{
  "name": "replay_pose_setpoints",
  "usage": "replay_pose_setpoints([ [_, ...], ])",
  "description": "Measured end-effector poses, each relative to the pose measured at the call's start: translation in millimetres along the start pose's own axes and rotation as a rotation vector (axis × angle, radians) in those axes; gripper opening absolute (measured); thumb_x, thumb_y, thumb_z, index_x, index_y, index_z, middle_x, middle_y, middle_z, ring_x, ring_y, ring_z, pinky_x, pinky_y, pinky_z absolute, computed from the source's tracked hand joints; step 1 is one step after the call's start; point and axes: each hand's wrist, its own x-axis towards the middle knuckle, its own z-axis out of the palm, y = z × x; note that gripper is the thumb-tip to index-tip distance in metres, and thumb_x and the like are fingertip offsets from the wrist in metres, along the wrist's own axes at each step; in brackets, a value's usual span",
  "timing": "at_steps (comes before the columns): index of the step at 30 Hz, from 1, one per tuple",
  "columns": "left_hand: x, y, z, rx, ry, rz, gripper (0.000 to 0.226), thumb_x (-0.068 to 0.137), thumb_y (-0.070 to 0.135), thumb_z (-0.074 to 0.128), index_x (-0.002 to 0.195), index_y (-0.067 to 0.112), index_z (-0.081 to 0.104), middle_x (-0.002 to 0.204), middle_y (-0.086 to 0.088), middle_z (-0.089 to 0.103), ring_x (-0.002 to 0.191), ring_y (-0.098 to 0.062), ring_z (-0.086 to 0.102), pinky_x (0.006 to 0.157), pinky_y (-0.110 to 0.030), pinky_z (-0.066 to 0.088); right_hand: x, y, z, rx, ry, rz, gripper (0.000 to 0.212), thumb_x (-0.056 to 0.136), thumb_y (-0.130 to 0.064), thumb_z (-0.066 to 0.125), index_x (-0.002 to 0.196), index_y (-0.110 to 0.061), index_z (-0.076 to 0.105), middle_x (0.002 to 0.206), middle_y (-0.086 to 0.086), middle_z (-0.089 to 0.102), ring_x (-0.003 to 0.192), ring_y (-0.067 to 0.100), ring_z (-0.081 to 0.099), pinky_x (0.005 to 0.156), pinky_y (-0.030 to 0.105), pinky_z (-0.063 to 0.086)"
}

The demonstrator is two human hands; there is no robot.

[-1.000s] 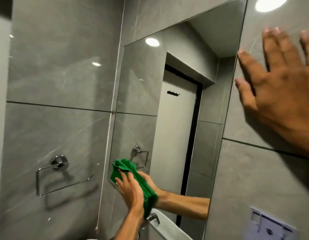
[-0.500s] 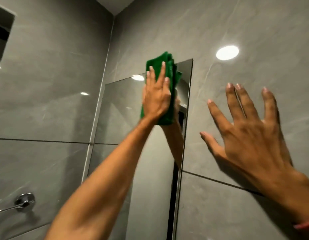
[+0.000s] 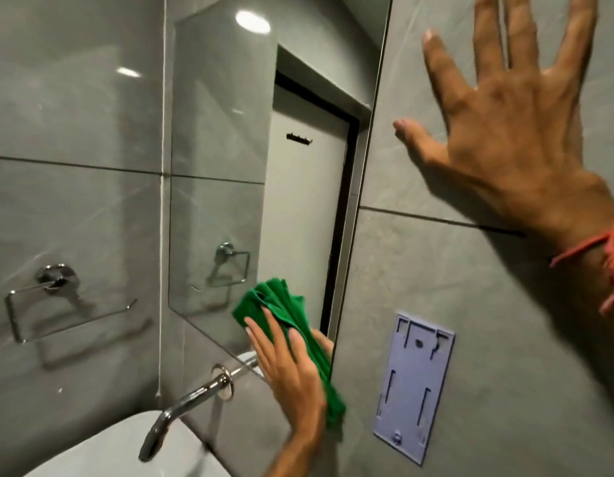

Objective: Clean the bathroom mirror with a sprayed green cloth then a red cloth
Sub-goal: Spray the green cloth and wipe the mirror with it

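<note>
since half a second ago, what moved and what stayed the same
The left hand swept the green cloth from the mirror's top right corner down to its bottom right corner, just above the tap. The cloth stays pressed flat under the palm, not let go. The right hand stays spread flat on the tiled wall right of the mirror.

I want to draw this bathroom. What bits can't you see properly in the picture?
Head view only:
- Green cloth: its middle is covered by the left hand.
- White basin: cut off by the bottom edge.
- Mirror: its top runs past the top edge.
- Right hand: fingertips cut off at the top.
- Red cloth: nowhere in view.
</note>
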Motion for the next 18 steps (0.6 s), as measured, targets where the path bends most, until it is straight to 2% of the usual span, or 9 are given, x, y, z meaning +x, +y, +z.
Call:
replay_pose_setpoints([
  [3,-36.3,40.7,16.1,-0.011,-0.015,-0.046,0.058,0.093,0.044,0.027,0.147,0.044,0.007,0.168,0.006,-0.006,0.156,-0.011,-0.004,0.125,-0.04,0.005,2.7,1.7,-7.1,0.015,-0.036,-0.012,0.084,0.098,-0.076,0.029,0.166,-0.027,0.025,0.176,0.022,0.013,0.165,0.038,0.013,0.126,0.074,0.011],
  [5,-13.1,85.3,26.8,-0.096,-0.035,0.009,0.06,0.092,0.05,0.026,0.147,0.05,0.004,0.168,0.01,-0.01,0.155,-0.007,-0.01,0.126,-0.042,0.002,4.9,5.5,-13.9,0.111,0.001,0.007,0.079,0.099,-0.072,0.034,0.164,-0.026,0.033,0.176,0.022,0.018,0.164,0.037,0.018,0.13,0.066,0.011],
  [7,30.3,146.6,34.1,-0.142,-0.074,0.147,0.062,0.094,0.051,0.029,0.152,0.048,0.006,0.169,0.007,-0.011,0.155,-0.007,-0.013,0.126,-0.043,-0.003,-0.2,7.6,-22.8,0.331,0.08,0.073,0.068,0.1,-0.059,0.047,0.158,-0.024,0.048,0.173,0.018,0.03,0.161,0.035,0.028,0.131,0.055,0.02],
  [9,75.7,220.8,42.9,-0.129,-0.103,0.331,0.06,0.101,0.046,0.033,0.156,0.041,0.009,0.17,0.0,-0.01,0.156,-0.014,-0.011,0.125,-0.045,-0.005,-7.8,9.4,-30.3,0.574,0.155,0.184,0.056,0.098,-0.046,0.058,0.148,-0.022,0.061,0.167,0.012,0.043,0.154,0.033,0.039,0.127,0.042,0.032],
  [11,110.2,291.6,52.9,-0.104,-0.138,0.493,0.059,0.103,0.045,0.031,0.157,0.036,0.009,0.17,-0.005,-0.006,0.157,-0.018,-0.008,0.127,-0.049,-0.003,-10.7,12.6,-36.1,0.784,0.176,0.282,0.051,0.095,-0.04,0.061,0.141,-0.021,0.066,0.16,0.007,0.052,0.146,0.026,0.048,0.122,0.021,0.034],
  [12,119.5,324.0,57.7,-0.116,-0.165,0.59,0.062,0.101,0.046,0.03,0.158,0.033,0.009,0.17,-0.006,-0.004,0.157,-0.019,-0.006,0.127,-0.051,-0.001,-4.6,18.0,-43.4,0.887,0.192,0.327,0.05,0.094,-0.04,0.063,0.139,-0.021,0.066,0.156,0.006,0.055,0.142,0.022,0.053,0.12,0.017,0.037],
  [15,126.9,378.4,70.9,-0.128,-0.258,0.944,0.076,0.098,0.043,0.04,0.159,0.016,0.003,0.17,-0.008,0.005,0.157,-0.019,0.005,0.127,-0.05,0.01,32.1,39.0,-63.7,1.051,0.213,0.51,0.053,0.088,-0.044,0.065,0.137,-0.022,0.063,0.14,0.005,0.065,0.123,0.014,0.064,0.107,0.032,0.053],
  [18,130.1,389.3,76.6,-0.124,-0.337,1.213,0.086,0.096,0.034,0.053,0.157,0.0,0.001,0.169,-0.017,0.008,0.157,-0.025,0.01,0.126,-0.049,0.016,81.9,65.7,-77.3,0.976,0.152,0.639,0.059,0.089,-0.039,0.074,0.142,-0.018,0.057,0.137,0.008,0.069,0.123,0.027,0.068,0.107,0.041,0.053],
])
